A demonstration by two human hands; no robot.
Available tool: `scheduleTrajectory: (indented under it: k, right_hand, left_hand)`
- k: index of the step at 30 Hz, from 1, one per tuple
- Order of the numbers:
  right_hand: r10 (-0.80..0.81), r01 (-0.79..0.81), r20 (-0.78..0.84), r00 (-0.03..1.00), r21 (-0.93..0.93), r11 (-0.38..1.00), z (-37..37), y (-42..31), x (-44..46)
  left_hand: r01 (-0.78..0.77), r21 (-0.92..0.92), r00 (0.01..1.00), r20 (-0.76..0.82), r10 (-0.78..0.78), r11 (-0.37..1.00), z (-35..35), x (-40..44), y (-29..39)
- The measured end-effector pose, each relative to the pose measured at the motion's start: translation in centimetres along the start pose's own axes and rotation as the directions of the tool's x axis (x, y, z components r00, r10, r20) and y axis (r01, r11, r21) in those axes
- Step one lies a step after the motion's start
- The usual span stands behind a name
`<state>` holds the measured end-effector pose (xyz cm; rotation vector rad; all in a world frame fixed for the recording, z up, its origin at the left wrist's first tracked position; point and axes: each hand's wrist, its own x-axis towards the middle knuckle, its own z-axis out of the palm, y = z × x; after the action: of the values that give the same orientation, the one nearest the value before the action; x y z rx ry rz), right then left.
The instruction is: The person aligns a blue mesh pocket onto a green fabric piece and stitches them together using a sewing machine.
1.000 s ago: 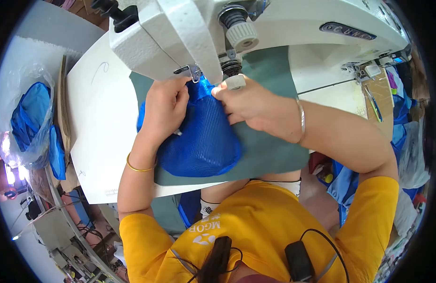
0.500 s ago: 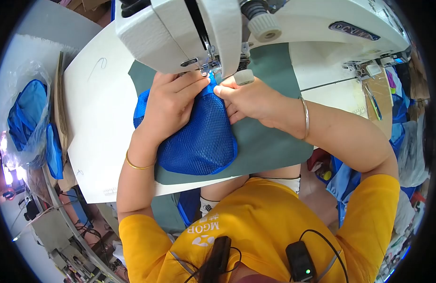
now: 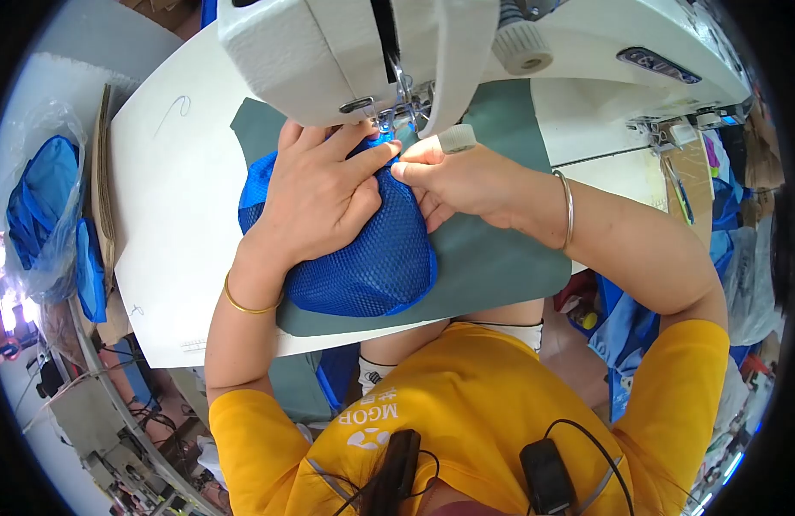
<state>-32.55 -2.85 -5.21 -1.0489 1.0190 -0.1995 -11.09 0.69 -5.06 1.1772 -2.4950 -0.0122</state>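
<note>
A blue mesh bag (image 3: pixel 363 262) with a smooth blue top band lies under the head of a white sewing machine (image 3: pixel 320 60). Its upper edge reaches the presser foot (image 3: pixel 399 116). My left hand (image 3: pixel 316 193) rests on top of the bag, fingers spread and stretched toward the presser foot, thumb bent. They press the fabric down just left of the needle area. With thumb and forefinger, my right hand (image 3: pixel 453 181) pinches the bag's right edge close to the foot. The other right fingers curl below, partly hidden. Fabric directly under the foot is hard to make out.
A dark green mat (image 3: pixel 492 267) covers part of the white table (image 3: pixel 178 284). At left hangs a clear plastic bag with blue pieces (image 3: pixel 45 202). Tweezers and a pen (image 3: pixel 680 189) lie on the right. A white knob (image 3: pixel 456 138) stands close above my right hand.
My left hand has spread its fingers more and its thumb shows bent over the bag. The right hand keeps its pinch. The camera view has shifted slightly.
</note>
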Motion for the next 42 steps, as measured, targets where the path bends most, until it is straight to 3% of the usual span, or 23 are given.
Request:
scheduleTrajectory:
  k: [17, 18, 19, 20, 21, 22, 23, 25, 37, 42]
  right_hand:
    - [-0.031, 0.027, -0.067, 0.997, -0.054, 0.998, 0.8, 0.1, -1.0]
    - [-0.209, 0.141, -0.06, 0.976, -0.558, 0.818, 0.8, 0.2, -1.5]
    - [-0.352, 0.184, 0.037, 0.935, -0.901, 0.394, 0.8, 0.2, -1.9]
    - [-0.35, 0.183, 0.039, 0.936, -0.902, 0.39, 0.5, 1.2, -2.1]
    - [-0.64, 0.253, 0.115, 0.759, -0.959, 0.128, -0.1, 3.0, -2.0]
    - [-0.832, 0.227, 0.244, 0.498, -0.963, -0.147, -0.5, 4.2, -1.9]
    - [-0.831, 0.229, 0.248, 0.499, -0.962, -0.15, -0.9, 5.1, -1.9]
    - [-0.782, 0.315, 0.192, 0.592, -0.949, 0.005, -1.2, 5.9, -2.0]
    - [-0.662, 0.292, 0.236, 0.712, -0.956, -0.027, -2.0, 5.2, -2.9]
    - [-0.694, 0.326, 0.269, 0.667, -0.944, -0.052, -2.9, 5.0, -2.8]
  left_hand:
    - [0.025, 0.064, 1.0, 0.011, -0.026, 0.998, 0.1, 0.1, 1.4]
    - [0.022, 0.073, 1.0, 0.006, -0.023, 0.997, 0.2, -0.1, 1.5]
    - [0.02, 0.082, 1.0, 0.001, -0.02, 0.996, 0.3, -0.1, 1.6]
    - [0.024, 0.081, 1.0, -0.003, -0.024, 0.996, 0.3, -0.1, 1.8]
    - [0.014, 0.109, 1.0, 0.007, -0.014, 0.994, 0.2, -0.1, 1.9]
    - [0.003, 0.137, 1.0, 0.019, -0.005, 0.991, 0.2, 0.0, 2.0]
    - [0.006, 0.136, 1.0, 0.016, -0.009, 0.991, 0.2, 0.0, 2.2]
    - [0.008, 0.151, 1.0, 0.019, -0.011, 0.988, 0.3, -0.1, 2.4]
    - [0.04, 0.177, 0.998, -0.062, -0.029, 0.983, 0.7, -0.7, 2.3]
    - [0.002, 0.153, 1.0, 0.01, -0.003, 0.988, -0.1, -0.4, 2.0]
